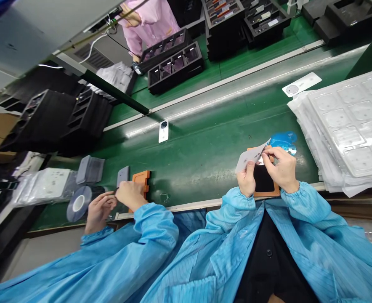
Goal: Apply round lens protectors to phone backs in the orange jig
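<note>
My left hand (246, 181) grips a thin pale grey sheet (247, 159) with small dark marks, thumb on top, and holds it tilted above the bench. At the sheet's right edge the fingers of my right hand (282, 167) are pinched together. Whether they hold the sheet itself or a small piece on it, I cannot make out. Beneath both hands lies an orange fixture (268, 194) with a black rectangular phone-like panel (264, 179) in it; the hands and sheet cover its upper part. Shiny blue film pieces (283, 141) lie just beyond my right hand.
Stacked clear plastic trays (346, 126) stand at right, beside a white card (301, 84) with a round print. A co-worker's hands (131, 195) work at left near another orange fixture (141, 180) and a tape roll (78, 204). Black trays (176, 69) and a person in pink (151, 21) are across the bench.
</note>
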The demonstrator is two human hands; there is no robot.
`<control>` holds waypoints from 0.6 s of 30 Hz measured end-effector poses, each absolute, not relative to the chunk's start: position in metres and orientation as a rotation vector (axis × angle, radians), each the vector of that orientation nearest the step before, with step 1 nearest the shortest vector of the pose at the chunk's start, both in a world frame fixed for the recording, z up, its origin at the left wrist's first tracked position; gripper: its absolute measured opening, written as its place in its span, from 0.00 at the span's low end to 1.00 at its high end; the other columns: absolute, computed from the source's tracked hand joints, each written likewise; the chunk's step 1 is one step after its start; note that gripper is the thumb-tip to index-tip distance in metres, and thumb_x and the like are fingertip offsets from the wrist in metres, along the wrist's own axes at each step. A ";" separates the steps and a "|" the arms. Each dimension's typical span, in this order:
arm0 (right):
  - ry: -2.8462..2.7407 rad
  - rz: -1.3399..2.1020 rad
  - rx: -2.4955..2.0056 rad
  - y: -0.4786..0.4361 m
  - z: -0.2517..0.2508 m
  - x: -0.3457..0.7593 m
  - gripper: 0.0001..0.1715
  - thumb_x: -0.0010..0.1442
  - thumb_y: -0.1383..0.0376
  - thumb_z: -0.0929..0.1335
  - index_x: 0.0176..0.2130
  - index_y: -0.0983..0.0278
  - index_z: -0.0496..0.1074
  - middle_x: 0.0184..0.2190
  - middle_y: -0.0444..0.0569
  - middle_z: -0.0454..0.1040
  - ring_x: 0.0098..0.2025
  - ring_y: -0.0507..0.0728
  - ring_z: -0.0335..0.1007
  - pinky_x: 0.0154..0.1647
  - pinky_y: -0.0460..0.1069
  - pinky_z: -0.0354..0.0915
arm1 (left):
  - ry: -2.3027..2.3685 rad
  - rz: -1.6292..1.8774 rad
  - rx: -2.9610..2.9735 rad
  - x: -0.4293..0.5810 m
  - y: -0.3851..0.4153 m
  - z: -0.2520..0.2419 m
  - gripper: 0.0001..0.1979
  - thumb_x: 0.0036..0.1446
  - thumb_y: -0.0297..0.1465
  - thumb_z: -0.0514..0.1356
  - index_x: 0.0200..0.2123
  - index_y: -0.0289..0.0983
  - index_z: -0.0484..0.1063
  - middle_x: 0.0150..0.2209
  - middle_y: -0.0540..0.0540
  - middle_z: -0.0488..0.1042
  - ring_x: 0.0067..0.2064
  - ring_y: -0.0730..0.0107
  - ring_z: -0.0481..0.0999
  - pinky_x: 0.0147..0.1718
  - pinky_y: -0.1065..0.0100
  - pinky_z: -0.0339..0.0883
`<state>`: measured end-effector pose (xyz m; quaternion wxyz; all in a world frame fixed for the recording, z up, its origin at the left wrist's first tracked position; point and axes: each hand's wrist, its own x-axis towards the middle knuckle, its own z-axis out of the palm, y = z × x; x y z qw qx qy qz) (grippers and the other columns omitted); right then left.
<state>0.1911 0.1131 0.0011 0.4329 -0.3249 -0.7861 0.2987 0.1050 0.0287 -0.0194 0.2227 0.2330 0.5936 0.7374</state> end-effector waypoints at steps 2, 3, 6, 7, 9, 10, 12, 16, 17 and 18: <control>-1.962 0.750 -0.811 0.114 0.000 0.190 0.09 0.67 0.63 0.66 0.36 0.60 0.76 0.38 0.51 0.82 0.41 0.58 0.80 0.43 0.53 0.74 | 1.659 2.008 0.640 0.104 0.028 -0.021 0.31 0.60 0.59 0.61 0.45 0.37 0.82 0.45 0.40 0.83 0.46 0.55 0.83 0.46 0.61 0.78; -1.961 0.748 -0.806 0.114 0.000 0.190 0.09 0.67 0.63 0.66 0.37 0.60 0.76 0.38 0.51 0.82 0.41 0.58 0.80 0.44 0.53 0.74 | 1.683 1.984 0.651 0.104 0.026 -0.022 0.31 0.61 0.59 0.60 0.46 0.37 0.82 0.46 0.40 0.83 0.47 0.54 0.82 0.48 0.60 0.78; -1.949 0.727 -0.797 0.116 -0.001 0.188 0.09 0.67 0.64 0.66 0.37 0.60 0.75 0.38 0.50 0.82 0.42 0.58 0.80 0.45 0.53 0.74 | 1.779 1.898 0.737 0.106 0.020 -0.025 0.30 0.64 0.57 0.59 0.50 0.37 0.82 0.49 0.40 0.82 0.55 0.50 0.80 0.57 0.58 0.74; -1.948 0.720 -0.800 0.116 -0.001 0.187 0.09 0.67 0.65 0.65 0.37 0.60 0.75 0.38 0.50 0.82 0.42 0.58 0.80 0.45 0.53 0.74 | 1.805 1.874 0.773 0.108 0.018 -0.026 0.29 0.65 0.55 0.59 0.52 0.38 0.81 0.51 0.40 0.82 0.57 0.50 0.79 0.59 0.58 0.73; -1.955 0.705 -0.812 0.115 -0.001 0.185 0.09 0.67 0.65 0.65 0.37 0.60 0.75 0.38 0.50 0.82 0.42 0.58 0.79 0.45 0.52 0.73 | 1.831 1.846 0.831 0.113 0.014 -0.028 0.28 0.67 0.53 0.58 0.56 0.39 0.79 0.55 0.41 0.80 0.61 0.50 0.76 0.63 0.57 0.70; -1.965 0.692 -0.821 0.114 -0.001 0.184 0.09 0.67 0.65 0.65 0.37 0.60 0.74 0.38 0.50 0.82 0.41 0.58 0.79 0.44 0.52 0.73 | 1.829 1.837 0.851 0.116 0.013 -0.029 0.27 0.68 0.52 0.58 0.57 0.40 0.79 0.57 0.42 0.79 0.63 0.50 0.75 0.64 0.57 0.69; -1.993 0.654 -0.847 0.115 -0.005 0.181 0.09 0.66 0.66 0.65 0.35 0.60 0.74 0.36 0.50 0.81 0.39 0.57 0.77 0.43 0.52 0.71 | 1.798 1.824 0.847 0.119 0.015 -0.031 0.26 0.68 0.51 0.58 0.59 0.41 0.78 0.59 0.42 0.78 0.64 0.52 0.74 0.66 0.57 0.66; -2.058 0.585 -0.974 0.137 -0.025 0.182 0.05 0.60 0.68 0.67 0.31 0.61 0.72 0.32 0.48 0.78 0.34 0.57 0.73 0.37 0.51 0.67 | 1.533 1.886 0.505 0.103 0.026 -0.036 0.30 0.65 0.53 0.60 0.58 0.37 0.77 0.57 0.39 0.79 0.60 0.50 0.78 0.63 0.52 0.72; -2.063 0.568 -1.054 0.149 -0.032 0.186 0.05 0.58 0.68 0.68 0.30 0.62 0.72 0.30 0.48 0.77 0.32 0.56 0.71 0.36 0.50 0.65 | 1.441 1.912 0.370 0.094 0.028 -0.036 0.30 0.65 0.53 0.61 0.58 0.36 0.75 0.56 0.38 0.79 0.58 0.50 0.80 0.60 0.50 0.74; -2.064 0.548 -1.145 0.162 -0.041 0.192 0.05 0.58 0.67 0.69 0.29 0.62 0.73 0.27 0.47 0.76 0.29 0.55 0.69 0.35 0.50 0.63 | 1.363 1.934 0.243 0.084 0.030 -0.035 0.30 0.66 0.51 0.61 0.59 0.35 0.73 0.55 0.36 0.79 0.55 0.51 0.81 0.58 0.50 0.75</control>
